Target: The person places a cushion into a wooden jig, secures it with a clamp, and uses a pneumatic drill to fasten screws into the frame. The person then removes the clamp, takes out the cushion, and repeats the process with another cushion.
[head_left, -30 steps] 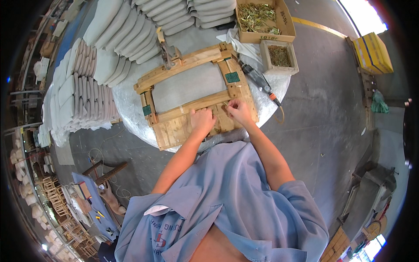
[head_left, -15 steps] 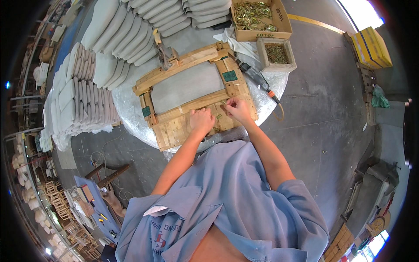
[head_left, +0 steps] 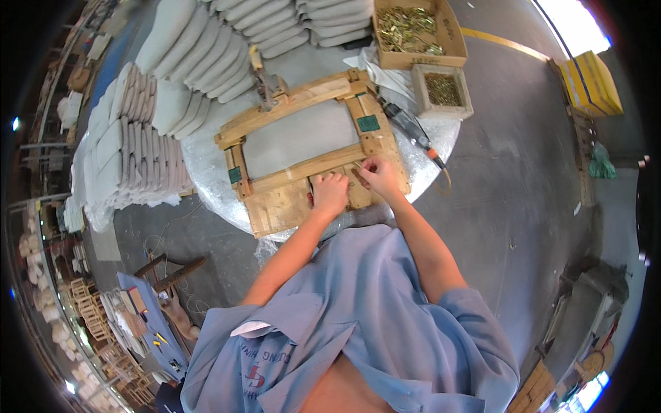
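Observation:
A wooden frame jig (head_left: 289, 171) lies on a wooden board (head_left: 279, 210), with a grey padded panel (head_left: 303, 138) inside it. My left hand (head_left: 330, 194) is closed over the near part of the board. Something small and red (head_left: 310, 199) shows at its left side; its kind is hidden by the hand. At the jig's near right corner, my right hand (head_left: 379, 176) pinches a small brass-coloured metal piece (head_left: 358, 164) between thumb and fingertips. A toggle clamp (head_left: 265, 86) with a yellow handle stands at the jig's far side.
To the right of the jig lies a power screwdriver (head_left: 411, 129) with a cable. Behind it are a cardboard box (head_left: 430, 60) of brass-coloured hardware and a wooden tray (head_left: 444, 89) of small screws. Stacks of grey padded panels (head_left: 200, 51) rise at the far left.
My left hand has shifted right, closer to my right hand, and the small red thing now shows beside it. My right hand stays at the jig corner, still pinching the metal piece.

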A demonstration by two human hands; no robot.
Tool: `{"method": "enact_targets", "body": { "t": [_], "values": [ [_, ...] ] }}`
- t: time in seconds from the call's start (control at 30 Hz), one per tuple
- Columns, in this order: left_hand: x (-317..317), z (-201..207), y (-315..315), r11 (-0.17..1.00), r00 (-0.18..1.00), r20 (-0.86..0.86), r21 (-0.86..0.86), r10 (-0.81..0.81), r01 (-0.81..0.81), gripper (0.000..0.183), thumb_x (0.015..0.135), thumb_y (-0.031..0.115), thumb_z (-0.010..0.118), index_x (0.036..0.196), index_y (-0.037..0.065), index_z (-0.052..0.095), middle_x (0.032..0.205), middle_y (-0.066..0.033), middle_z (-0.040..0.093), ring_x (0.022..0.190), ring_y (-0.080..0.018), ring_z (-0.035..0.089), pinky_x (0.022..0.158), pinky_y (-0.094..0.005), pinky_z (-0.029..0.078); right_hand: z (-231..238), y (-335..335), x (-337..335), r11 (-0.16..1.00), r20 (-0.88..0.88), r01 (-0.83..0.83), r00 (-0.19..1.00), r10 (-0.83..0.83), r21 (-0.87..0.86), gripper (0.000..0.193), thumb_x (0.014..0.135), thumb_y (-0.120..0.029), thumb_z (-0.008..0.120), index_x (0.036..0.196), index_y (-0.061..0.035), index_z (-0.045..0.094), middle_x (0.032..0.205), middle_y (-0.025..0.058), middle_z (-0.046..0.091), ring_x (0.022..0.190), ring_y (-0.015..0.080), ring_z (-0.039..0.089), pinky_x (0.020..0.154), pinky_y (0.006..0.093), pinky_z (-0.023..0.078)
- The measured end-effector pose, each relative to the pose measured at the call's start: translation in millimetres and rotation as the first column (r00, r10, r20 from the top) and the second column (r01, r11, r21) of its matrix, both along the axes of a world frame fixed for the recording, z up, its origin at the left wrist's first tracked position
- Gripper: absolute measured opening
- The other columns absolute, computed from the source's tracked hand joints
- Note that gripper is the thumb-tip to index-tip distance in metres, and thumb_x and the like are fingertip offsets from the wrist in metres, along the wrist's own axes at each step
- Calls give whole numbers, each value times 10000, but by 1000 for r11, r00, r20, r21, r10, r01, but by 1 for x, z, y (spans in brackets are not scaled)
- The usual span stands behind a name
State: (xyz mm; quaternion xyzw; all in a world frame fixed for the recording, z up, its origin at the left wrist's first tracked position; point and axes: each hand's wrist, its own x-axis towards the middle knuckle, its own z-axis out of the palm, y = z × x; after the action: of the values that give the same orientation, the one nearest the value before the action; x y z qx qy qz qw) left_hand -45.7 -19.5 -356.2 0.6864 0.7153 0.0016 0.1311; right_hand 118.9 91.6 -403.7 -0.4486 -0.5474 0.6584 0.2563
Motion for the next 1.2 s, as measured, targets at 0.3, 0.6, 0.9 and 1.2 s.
{"method": "enact_targets", "body": {
  "t": [0.3, 0.6, 0.9, 1.2],
  "values": [
    [-35, 33, 7, 934, 886, 383, 130, 261, -331, 201, 1004, 299, 717, 1065, 115, 773, 1008, -80, 760, 1008, -263, 709, 927, -458, 482, -8, -3, 0, 994, -78, 58, 995, -66, -94, 117, 926, -68, 766, 946, 10, 682, 709, 34, 666, 556, 114, 634, 499, 273, 480],
    [-215, 9, 5, 390, 467, 460, 258, 755, -884, 193, 980, 274, 739, 966, 83, 760, 904, -119, 797, 836, -335, 765, 769, -459, 583, -2, -1, -4, 996, 12, 86, 996, -86, -32, 81, 906, -34, 733, 947, 26, 697, 711, 40, 664, 554, 105, 628, 502, 277, 495],
    [-273, -18, 16, 243, 326, 376, 250, 868, -937, 216, 937, 275, 743, 997, 68, 728, 907, -120, 802, 877, -383, 767, 804, -522, 587, 7, 0, -9, 988, 62, 133, 990, -129, -78, 80, 893, -25, 735, 936, 33, 702, 713, 29, 662, 555, 97, 618, 493, 270, 483],
    [-269, -13, 14, 177, 265, 440, 230, 858, -957, 228, 990, 281, 706, 1078, 71, 695, 950, -122, 796, 921, -377, 761, 824, -503, 573, 0, -7, -7, 992, 104, 122, 987, -119, -29, 62, 898, -34, 733, 923, 19, 712, 707, 27, 661, 559, 88, 605, 501, 268, 479]
  ]
}}
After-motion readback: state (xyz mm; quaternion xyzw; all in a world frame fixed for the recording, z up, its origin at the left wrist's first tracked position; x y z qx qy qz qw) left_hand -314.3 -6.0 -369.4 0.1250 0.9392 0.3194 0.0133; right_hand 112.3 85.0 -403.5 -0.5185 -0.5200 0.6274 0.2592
